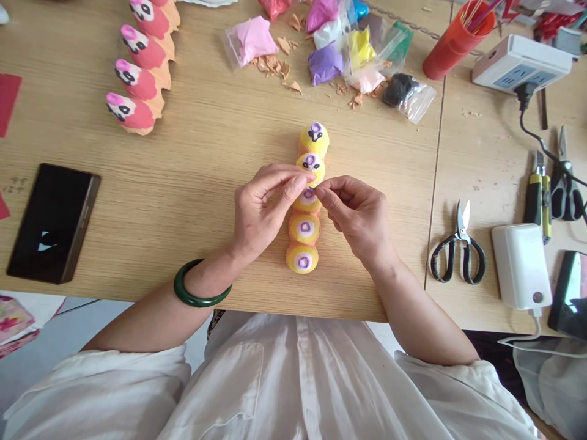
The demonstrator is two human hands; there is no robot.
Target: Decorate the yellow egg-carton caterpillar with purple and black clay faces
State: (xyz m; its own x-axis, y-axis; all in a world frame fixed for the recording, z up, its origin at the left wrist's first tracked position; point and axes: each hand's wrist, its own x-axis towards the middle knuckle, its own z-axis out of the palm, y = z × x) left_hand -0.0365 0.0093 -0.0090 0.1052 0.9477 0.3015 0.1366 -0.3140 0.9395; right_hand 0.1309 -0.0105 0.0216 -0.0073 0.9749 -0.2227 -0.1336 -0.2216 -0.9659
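A row of yellow clay-covered carton cups [304, 244] lies lengthwise in front of me, each with a white patch and a purple ring. The two farthest cups also carry small black marks like eyes. My left hand [270, 205] reaches over the row from the left, its thumb and forefinger pinched above the second and third cups. From the right, my right hand [358, 214] pinches a tiny dark bit, perhaps black clay, beside the third cup. Whatever lies between the left fingertips is hidden.
A pink-red row of similar cups [137, 79] stands at the back left, above a phone [52, 223]. Bags of coloured clay [325, 63] lie at the back among orange scraps. On the right are scissors [458, 250], a white power bank [521, 266], a power strip [523, 61] and a red cup [454, 43].
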